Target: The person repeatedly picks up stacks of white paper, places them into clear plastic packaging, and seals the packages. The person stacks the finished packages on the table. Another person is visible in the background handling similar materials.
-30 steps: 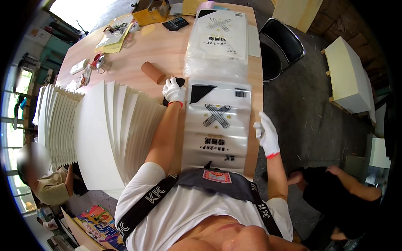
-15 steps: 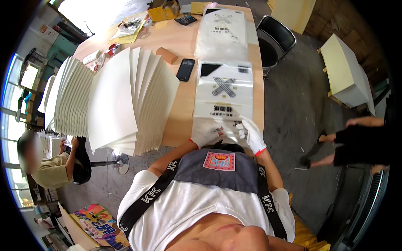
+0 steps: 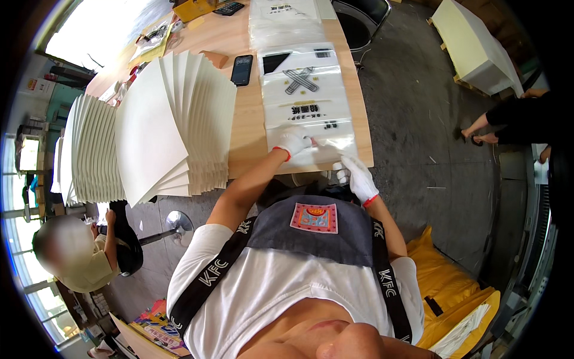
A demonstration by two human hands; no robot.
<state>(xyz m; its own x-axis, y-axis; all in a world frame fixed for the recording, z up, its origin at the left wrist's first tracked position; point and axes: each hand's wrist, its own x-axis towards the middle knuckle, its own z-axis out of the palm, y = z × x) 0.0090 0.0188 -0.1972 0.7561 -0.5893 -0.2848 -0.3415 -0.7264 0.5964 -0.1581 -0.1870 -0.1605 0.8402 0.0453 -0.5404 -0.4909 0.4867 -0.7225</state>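
Observation:
A stack of clear plastic bags (image 3: pixel 309 102), printed with crossed pencils, lies along the table's right side. My left hand (image 3: pixel 294 141), in a white glove with a red cuff, rests on the near part of the top bag. Its fingers are bent together at the film, with a bare fingertip showing. Just past the bags' near right corner is my right hand (image 3: pixel 360 180), gloved alike, its fingers curled in. Whatever is between them is hidden. Left of the bags stands a fanned stack of white paper sheets (image 3: pixel 152 131).
Another paper stack (image 3: pixel 95 149) stands farther left. A phone (image 3: pixel 241 70) lies beside the bags, with more bags (image 3: pixel 284 27) behind. A black chair (image 3: pixel 362 24) is past the table's right edge. A seated person (image 3: pixel 89 254) is at left; another person (image 3: pixel 514 119) stands at right.
The view has shifted, so the table sits higher and farther left. My left hand has moved farther up the bag, its fingers drawn in. My right hand now sits off the bags' near corner.

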